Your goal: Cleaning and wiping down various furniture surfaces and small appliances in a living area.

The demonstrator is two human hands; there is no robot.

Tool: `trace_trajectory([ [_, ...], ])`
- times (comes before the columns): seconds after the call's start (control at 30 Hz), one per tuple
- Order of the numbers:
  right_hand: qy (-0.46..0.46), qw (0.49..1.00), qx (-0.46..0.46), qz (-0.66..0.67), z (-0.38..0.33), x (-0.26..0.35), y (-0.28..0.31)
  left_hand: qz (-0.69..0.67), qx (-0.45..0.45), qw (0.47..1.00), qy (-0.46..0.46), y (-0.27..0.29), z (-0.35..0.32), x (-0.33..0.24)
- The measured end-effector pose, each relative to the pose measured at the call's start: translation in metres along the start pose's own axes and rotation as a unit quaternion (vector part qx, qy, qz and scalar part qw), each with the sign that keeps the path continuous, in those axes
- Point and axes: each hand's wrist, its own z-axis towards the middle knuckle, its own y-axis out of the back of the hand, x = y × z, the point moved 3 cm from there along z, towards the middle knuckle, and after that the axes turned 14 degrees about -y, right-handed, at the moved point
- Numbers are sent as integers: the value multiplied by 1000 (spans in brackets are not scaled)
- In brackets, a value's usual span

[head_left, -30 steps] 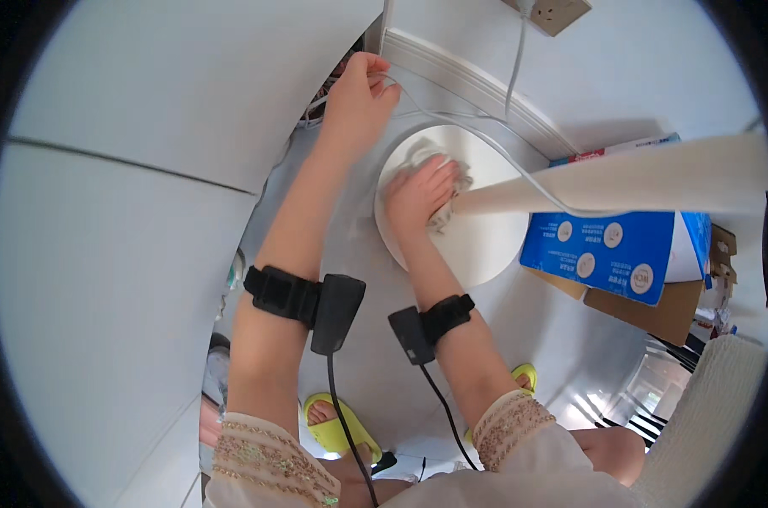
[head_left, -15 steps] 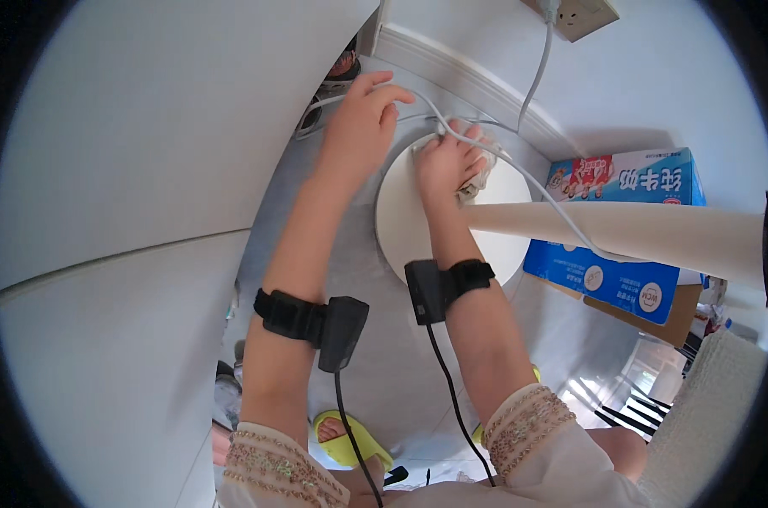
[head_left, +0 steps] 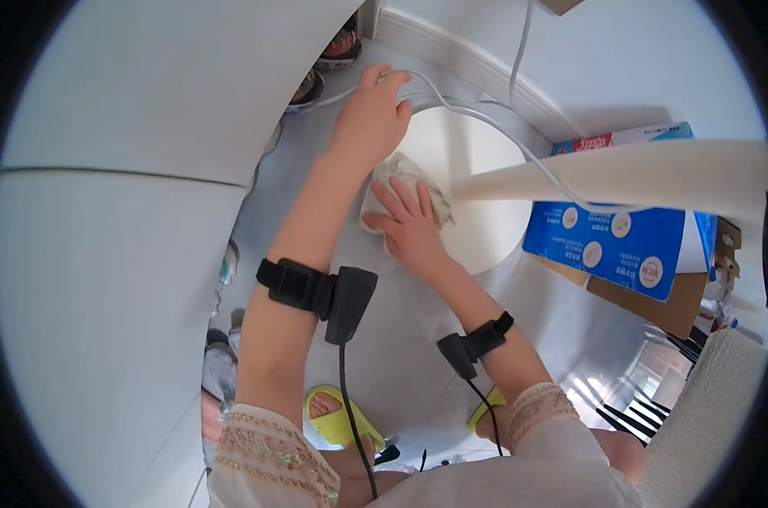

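Note:
My right hand [head_left: 409,222] lies flat with fingers spread on a crumpled pale cloth [head_left: 418,179], pressing it against the near-left rim of a round white base [head_left: 477,195] on the floor. My left hand [head_left: 371,110] is further away, at the far-left rim of the base, its fingers curled around a white cable [head_left: 452,97] that runs across the base. A cream pole [head_left: 621,173] rises from the base toward the right. Both wrists wear black straps with wires.
A white wall panel [head_left: 130,169] fills the left. A white skirting board [head_left: 477,63] runs behind the base. A blue carton [head_left: 621,241] on a brown cardboard box [head_left: 655,305] stands to the right. Shoes [head_left: 312,85] lie by the wall; my feet wear yellow slippers [head_left: 337,415].
My right hand has slid with the cloth from the far side of the base to its near-left rim. My left hand keeps hold of the cable.

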Motion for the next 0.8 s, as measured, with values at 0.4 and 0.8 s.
trace_trajectory([
  [0.4,-6,993,121,16,-122,-73,60,106,208,972,-4,-40,-70,-24],
  [0.8,-228,543,248,769,-87,-34,197,93,331,938,46,40,-90,-100],
])
